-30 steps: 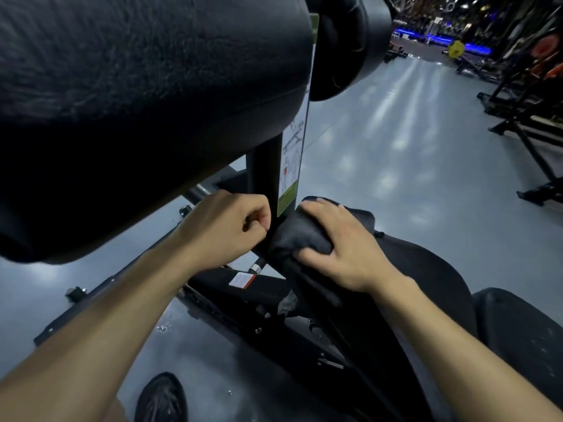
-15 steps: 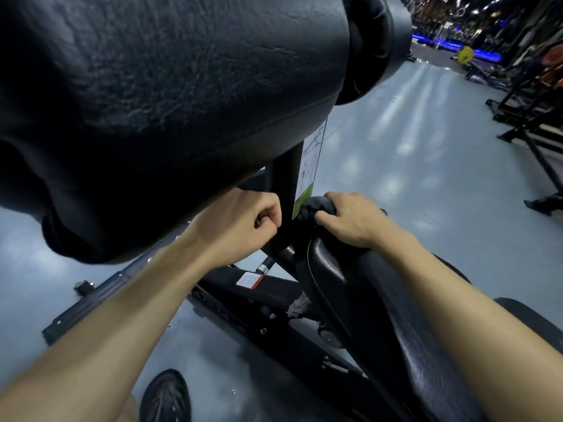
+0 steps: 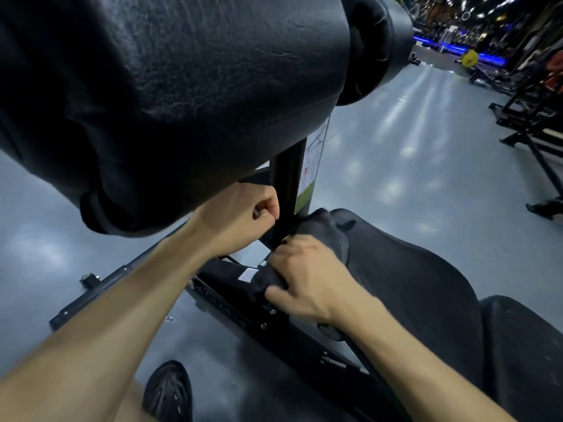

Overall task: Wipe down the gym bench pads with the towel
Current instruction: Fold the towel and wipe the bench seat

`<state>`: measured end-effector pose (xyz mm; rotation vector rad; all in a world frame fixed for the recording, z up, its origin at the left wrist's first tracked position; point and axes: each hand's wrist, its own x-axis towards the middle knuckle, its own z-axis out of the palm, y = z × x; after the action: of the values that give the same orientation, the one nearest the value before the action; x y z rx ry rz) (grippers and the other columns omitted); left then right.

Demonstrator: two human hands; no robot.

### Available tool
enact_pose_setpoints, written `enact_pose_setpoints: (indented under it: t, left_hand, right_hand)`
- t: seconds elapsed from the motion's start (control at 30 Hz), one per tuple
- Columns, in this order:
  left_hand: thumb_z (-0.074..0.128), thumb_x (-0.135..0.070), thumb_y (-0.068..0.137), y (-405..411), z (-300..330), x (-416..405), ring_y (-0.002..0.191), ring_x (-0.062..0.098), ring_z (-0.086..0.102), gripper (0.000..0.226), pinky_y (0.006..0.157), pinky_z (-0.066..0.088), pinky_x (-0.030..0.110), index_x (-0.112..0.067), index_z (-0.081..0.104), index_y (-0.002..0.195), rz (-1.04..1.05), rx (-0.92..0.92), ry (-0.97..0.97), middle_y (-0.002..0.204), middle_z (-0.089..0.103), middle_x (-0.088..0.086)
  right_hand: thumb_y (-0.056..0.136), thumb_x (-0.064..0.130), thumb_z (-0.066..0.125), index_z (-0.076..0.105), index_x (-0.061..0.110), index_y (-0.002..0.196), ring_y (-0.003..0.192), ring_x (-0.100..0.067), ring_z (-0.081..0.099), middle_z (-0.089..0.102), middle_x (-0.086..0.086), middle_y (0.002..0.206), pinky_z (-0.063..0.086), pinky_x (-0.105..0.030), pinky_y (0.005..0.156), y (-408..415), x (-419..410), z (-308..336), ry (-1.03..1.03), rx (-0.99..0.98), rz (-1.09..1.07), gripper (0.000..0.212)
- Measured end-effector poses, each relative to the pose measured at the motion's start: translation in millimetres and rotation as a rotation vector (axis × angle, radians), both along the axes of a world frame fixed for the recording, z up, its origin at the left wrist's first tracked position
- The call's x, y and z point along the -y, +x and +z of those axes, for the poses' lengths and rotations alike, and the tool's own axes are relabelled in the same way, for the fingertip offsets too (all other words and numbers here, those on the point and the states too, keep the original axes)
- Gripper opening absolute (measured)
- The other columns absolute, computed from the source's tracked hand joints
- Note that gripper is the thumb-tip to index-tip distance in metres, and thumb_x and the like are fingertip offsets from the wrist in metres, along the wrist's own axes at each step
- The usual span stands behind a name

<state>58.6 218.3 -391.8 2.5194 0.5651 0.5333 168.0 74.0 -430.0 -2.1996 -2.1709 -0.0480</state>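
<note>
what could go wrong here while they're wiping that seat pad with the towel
1. The right hand works the dark towel at the seat pad edge, beside the upright post; knuckles could hit it.
2. Loose towel could snag on the frame bolts below.
3. The big upper pad hangs close overhead, so the head may bump it.

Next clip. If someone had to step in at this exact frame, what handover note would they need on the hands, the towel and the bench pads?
Left hand: fist curled beside the black upright post; what it grips is hidden.
Right hand: grips the dark towel, bunched at the front edge of the seat pad.
Large pad overhead, nothing wiping it now.
Done: cannot tell which pads are wiped.
Left: probably the rest of the seat pad and the lower pad.
</note>
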Motion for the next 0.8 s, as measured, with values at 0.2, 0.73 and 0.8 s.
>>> enact_pose_setpoints:
  t: [0.2,0.73,0.8]
  left_hand:
    - [0.059,-0.019,0.087,-4.7,-2.0,6.4,0.062,0.008,0.069,0.015,0.063,0.057,0.038,-0.031,0.065,0.080,0.040,-0.001,-0.051,0.058,0.064,-0.011]
    - [0.051,0.002,0.093,-7.9,1.1,2.1,0.066,0.024,0.063,0.016,0.055,0.040,0.008,-0.002,0.067,0.092,-0.002,0.041,-0.208,0.059,0.050,-0.008]
    - [0.052,0.002,0.092,-9.6,3.1,2.1,0.073,0.026,0.067,0.016,0.056,0.041,0.008,-0.002,0.067,0.091,-0.003,0.056,-0.185,0.060,0.049,-0.008]
  right_hand:
    - [0.078,0.035,0.058,0.065,0.012,0.085,0.079,-0.020,0.054,0.062,0.000,0.079,0.048,-0.040,0.079,23.6,20.2,29.3,-0.004,-0.257,0.097,0.025]
    - [0.069,0.054,0.041,0.054,0.020,0.079,0.075,-0.029,0.054,0.053,0.006,0.065,0.046,-0.037,0.074,108.7,-34.1,21.7,0.031,-0.216,-0.436,0.038]
    - [0.070,0.053,0.041,0.059,0.023,0.080,0.073,-0.027,0.054,0.054,0.007,0.064,0.048,-0.037,0.075,95.4,-30.4,21.1,0.064,-0.174,-0.379,0.036]
